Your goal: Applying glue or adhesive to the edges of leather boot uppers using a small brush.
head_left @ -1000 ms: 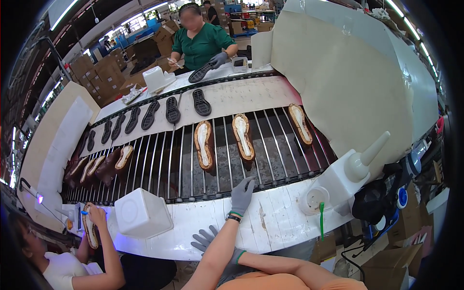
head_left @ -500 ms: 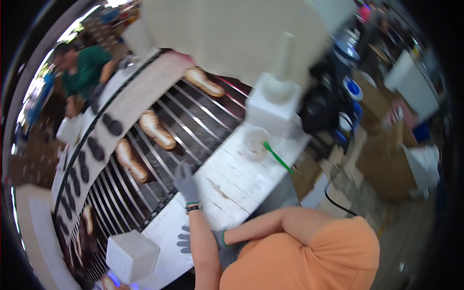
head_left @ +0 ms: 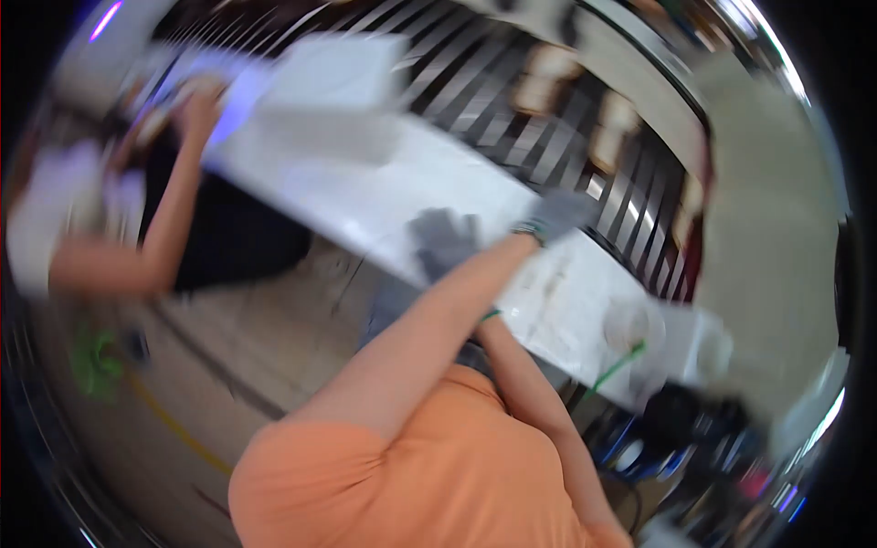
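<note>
My left hand (head_left: 562, 216), in a grey glove with a dark band at the wrist, is at the edge of the white table beside the rollers. It is blurred, but its fingers look stretched out and nothing shows in it. Crossing beneath my left forearm, my right arm ends in a grey-gloved right hand (head_left: 442, 239). That hand is open, fingers spread flat on the white table (head_left: 498, 205). Beyond my left hand, pale sole-shaped shoe pieces with dark borders lie on the rollers: one (head_left: 612, 132) closest, another (head_left: 545, 80) farther left.
A roller conveyor (head_left: 475, 87) runs along the table's far side. On the table stand a white box (head_left: 333, 78) and a round tub (head_left: 630, 320) with a green-handled tool (head_left: 619, 367). A co-worker's arm (head_left: 178, 215) reaches over the table at left. A beige panel (head_left: 776, 228) rises at right.
My view has swung round to the left, bringing the co-worker into sight. Both my hands remain by the table, arms crossed; the left one looks nearer the table's edge.
</note>
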Action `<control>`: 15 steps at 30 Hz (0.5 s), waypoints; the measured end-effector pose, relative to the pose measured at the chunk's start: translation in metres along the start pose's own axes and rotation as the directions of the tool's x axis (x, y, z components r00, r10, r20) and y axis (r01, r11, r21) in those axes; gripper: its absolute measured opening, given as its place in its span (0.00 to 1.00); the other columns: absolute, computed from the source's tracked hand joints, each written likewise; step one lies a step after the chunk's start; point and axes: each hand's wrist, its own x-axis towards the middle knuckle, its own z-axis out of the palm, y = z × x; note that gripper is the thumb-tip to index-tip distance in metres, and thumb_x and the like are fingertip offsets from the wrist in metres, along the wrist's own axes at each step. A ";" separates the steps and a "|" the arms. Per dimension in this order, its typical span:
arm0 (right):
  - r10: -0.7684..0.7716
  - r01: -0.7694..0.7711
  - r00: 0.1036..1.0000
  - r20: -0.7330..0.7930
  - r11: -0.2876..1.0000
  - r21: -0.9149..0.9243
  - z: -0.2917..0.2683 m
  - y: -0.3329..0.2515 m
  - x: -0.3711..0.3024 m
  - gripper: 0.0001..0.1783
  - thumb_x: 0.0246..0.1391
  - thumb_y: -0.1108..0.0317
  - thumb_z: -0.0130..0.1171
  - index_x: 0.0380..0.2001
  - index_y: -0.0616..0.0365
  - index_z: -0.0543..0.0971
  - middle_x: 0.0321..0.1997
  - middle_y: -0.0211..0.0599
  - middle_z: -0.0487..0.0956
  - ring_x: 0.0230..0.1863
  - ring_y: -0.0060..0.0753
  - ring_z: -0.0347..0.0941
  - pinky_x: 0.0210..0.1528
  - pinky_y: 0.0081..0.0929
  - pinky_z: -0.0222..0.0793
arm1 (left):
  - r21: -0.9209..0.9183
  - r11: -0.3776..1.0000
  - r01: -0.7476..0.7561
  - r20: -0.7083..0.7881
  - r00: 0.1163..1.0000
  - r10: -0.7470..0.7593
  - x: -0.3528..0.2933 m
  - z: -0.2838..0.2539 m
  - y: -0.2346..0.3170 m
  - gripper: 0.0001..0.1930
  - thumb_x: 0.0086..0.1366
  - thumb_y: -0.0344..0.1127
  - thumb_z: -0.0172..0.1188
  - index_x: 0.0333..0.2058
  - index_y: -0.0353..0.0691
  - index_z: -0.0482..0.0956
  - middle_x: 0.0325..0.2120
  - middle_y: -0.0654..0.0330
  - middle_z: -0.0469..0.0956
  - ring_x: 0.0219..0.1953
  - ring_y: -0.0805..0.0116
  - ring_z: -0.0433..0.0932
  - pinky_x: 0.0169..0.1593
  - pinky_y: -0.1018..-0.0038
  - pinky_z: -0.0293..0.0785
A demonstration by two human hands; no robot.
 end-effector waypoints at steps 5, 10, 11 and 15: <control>-0.037 0.096 0.982 0.186 0.944 -0.316 -0.032 -0.035 0.004 0.28 0.62 0.64 0.46 0.65 0.55 0.66 0.69 0.50 0.64 0.70 0.56 0.58 0.71 0.56 0.48 | -0.118 0.966 0.230 0.044 0.973 -0.226 -0.018 -0.018 0.031 0.15 0.65 0.47 0.50 0.33 0.45 0.81 0.32 0.54 0.83 0.36 0.50 0.81 0.43 0.55 0.75; -0.123 0.207 0.960 0.252 0.917 -0.340 -0.038 -0.051 -0.004 0.27 0.63 0.65 0.45 0.64 0.60 0.67 0.68 0.55 0.65 0.69 0.60 0.58 0.70 0.55 0.51 | -0.208 0.951 0.227 0.058 0.974 -0.220 -0.026 -0.034 0.042 0.15 0.63 0.46 0.52 0.39 0.44 0.80 0.38 0.51 0.82 0.43 0.49 0.80 0.48 0.54 0.74; -0.131 0.217 0.957 0.259 0.916 -0.338 -0.037 -0.051 -0.006 0.27 0.63 0.65 0.45 0.64 0.61 0.67 0.67 0.56 0.65 0.69 0.61 0.59 0.70 0.55 0.51 | -0.195 0.952 0.237 0.092 0.970 -0.223 -0.026 -0.036 0.041 0.14 0.63 0.46 0.52 0.39 0.45 0.80 0.38 0.51 0.82 0.43 0.49 0.80 0.48 0.54 0.74; -0.145 0.225 0.959 0.243 0.913 -0.341 -0.040 -0.050 -0.002 0.27 0.62 0.65 0.45 0.63 0.64 0.68 0.66 0.60 0.66 0.68 0.63 0.60 0.69 0.56 0.54 | -0.084 0.974 0.212 0.178 0.965 -0.194 -0.021 -0.035 0.044 0.14 0.60 0.44 0.55 0.40 0.46 0.81 0.37 0.52 0.83 0.43 0.49 0.81 0.49 0.55 0.74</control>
